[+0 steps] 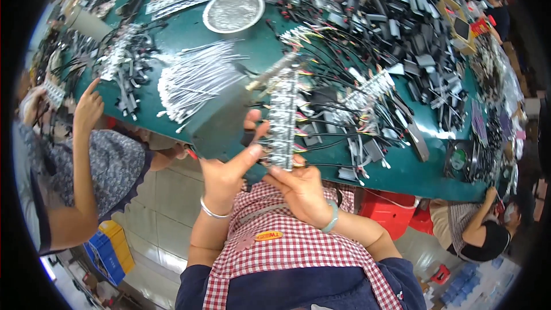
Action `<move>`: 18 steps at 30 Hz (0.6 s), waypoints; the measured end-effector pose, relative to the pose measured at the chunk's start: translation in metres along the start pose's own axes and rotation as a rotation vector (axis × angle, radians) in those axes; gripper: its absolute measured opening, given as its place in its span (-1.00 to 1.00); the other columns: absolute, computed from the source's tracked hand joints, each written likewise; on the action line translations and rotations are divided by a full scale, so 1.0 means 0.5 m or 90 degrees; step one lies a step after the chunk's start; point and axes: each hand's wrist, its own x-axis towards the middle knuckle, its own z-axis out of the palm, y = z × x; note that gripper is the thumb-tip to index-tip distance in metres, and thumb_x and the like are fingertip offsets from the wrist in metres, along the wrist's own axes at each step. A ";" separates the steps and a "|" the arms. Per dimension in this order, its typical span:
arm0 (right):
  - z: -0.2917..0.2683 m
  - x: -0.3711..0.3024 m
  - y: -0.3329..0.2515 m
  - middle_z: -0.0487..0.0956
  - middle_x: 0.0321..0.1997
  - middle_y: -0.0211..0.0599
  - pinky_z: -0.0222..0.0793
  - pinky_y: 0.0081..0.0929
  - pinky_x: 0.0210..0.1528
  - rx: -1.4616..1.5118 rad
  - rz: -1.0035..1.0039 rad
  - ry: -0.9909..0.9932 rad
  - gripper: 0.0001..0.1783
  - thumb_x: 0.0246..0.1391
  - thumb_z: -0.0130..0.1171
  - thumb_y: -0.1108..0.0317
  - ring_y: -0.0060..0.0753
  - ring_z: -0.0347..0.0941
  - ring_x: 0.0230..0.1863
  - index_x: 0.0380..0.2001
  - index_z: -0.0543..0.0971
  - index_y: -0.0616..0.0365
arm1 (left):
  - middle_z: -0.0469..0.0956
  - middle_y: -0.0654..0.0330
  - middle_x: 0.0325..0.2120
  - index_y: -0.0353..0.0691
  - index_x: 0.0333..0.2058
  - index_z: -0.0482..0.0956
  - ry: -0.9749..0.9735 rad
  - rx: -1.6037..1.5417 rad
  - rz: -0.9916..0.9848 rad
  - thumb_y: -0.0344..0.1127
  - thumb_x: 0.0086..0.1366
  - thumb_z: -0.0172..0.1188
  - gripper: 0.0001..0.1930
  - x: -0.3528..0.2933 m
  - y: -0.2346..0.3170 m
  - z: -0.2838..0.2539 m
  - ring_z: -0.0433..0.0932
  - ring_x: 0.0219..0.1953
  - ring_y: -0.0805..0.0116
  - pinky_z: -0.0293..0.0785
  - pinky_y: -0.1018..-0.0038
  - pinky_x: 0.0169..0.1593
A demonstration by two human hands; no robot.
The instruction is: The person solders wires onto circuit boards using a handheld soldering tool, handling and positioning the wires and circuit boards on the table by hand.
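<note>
An upright panel of small circuit boards (282,117) stands between my two hands at the table's front edge. Coloured and black wires come off its right side. At its left edge is my left hand (225,177), thumb stretched toward the boards and fingers curled behind; something dark covers part of one finger. My right hand (303,191) pinches the panel's lower end between thumb and fingers. Just above lies a thin strip (272,70), slanting and blurred. Black cables (327,117) with small dark and grey blocks spread to the right.
Thin white strips (198,80) lie in a bundle to the left, below a round metal bowl (232,11). Dark and grey blocks (402,20) pile at the back right. Another person's hand (89,106) is at the left; a red stool (387,213) stands under the table.
</note>
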 end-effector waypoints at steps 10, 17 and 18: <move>-0.018 -0.038 -0.209 0.60 -0.06 -0.06 0.59 -0.29 -0.01 -0.216 -0.513 0.017 -0.74 0.24 0.08 0.53 -0.21 0.58 -0.02 -0.01 0.47 0.34 | 0.40 0.02 0.17 -0.28 0.24 0.29 -0.162 0.050 0.077 -0.61 0.21 0.18 -0.40 -0.054 0.066 -0.007 0.47 0.16 0.08 0.39 0.22 0.17; -0.048 -0.121 -0.309 0.37 0.24 0.20 0.58 -0.28 0.11 -0.146 -0.682 0.003 -0.63 0.29 -0.02 0.54 -0.10 0.49 0.14 0.12 0.35 0.47 | 0.39 0.00 0.10 -0.24 -0.03 0.48 -0.069 0.031 0.005 -0.60 0.08 0.29 -0.56 -0.077 0.073 -0.013 0.45 0.14 0.13 0.56 0.15 0.11; -0.026 -0.112 -0.288 0.37 0.24 0.20 0.61 -0.25 0.06 -0.177 -0.686 0.015 -0.63 0.29 -0.01 0.53 -0.08 0.47 0.17 0.12 0.36 0.46 | 0.40 0.01 0.11 -0.25 0.00 0.47 -0.066 0.033 0.046 -0.62 0.09 0.24 -0.55 -0.083 0.067 -0.023 0.48 0.12 0.11 0.51 0.16 0.13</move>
